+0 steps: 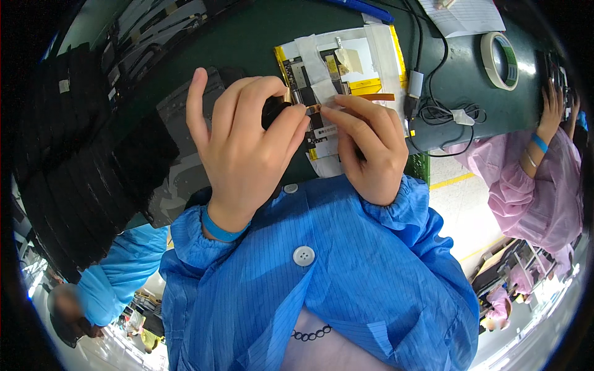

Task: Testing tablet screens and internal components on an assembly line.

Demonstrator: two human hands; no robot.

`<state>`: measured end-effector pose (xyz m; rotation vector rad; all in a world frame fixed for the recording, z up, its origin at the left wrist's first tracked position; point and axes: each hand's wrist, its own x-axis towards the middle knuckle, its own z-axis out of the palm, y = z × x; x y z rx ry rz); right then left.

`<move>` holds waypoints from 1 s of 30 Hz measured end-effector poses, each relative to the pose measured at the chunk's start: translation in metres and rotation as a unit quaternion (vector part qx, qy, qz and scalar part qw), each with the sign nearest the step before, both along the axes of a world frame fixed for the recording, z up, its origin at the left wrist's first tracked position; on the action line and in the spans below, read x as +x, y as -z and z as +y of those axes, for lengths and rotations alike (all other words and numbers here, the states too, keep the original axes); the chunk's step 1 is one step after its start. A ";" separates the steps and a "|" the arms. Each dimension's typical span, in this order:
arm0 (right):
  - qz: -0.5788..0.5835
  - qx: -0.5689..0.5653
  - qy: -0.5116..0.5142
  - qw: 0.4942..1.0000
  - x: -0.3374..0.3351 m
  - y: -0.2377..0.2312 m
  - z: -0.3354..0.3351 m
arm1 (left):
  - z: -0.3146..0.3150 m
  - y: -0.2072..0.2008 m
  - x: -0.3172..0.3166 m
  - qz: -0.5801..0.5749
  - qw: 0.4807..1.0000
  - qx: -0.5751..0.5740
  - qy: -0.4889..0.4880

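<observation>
My left hand (247, 123) is closed, thumb and forefinger pinched above the circuit board, little finger stretched out. A small black part (272, 112) shows inside its curled fingers, mostly hidden. From the pinch runs a short copper-coloured flex cable (314, 109). At that cable's other end are the fingertips of my right hand (374, 141), its fingers bent. Beneath both hands lies a device assembly (348, 40) with yellow edging, whitish tape strips and a dark circuit board (323, 132). An orange strip (378, 97) sticks out beside my right forefinger.
A black cable bundle (442, 114) lies right of the assembly, with a tape roll (500, 60) and a paper sheet (467, 15) farther off. Dark flat panels (80, 142) crowd the left. A co-worker's pink sleeve (516, 179) is at the right, a blue-sleeved person (127, 263) lower left.
</observation>
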<state>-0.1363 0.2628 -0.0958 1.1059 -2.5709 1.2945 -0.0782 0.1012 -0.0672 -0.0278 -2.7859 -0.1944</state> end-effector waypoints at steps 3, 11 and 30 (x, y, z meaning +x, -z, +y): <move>0.010 -0.001 -0.003 1.000 0.000 0.000 0.000 | 0.000 -0.001 -0.001 -0.006 1.000 -0.001 0.002; 0.020 0.002 0.005 1.000 0.001 0.000 -0.003 | 0.000 -0.002 0.000 -0.002 1.000 0.011 -0.004; 0.107 0.137 -0.094 0.980 -0.005 -0.014 -0.004 | 0.004 -0.001 -0.001 0.023 1.000 0.007 -0.007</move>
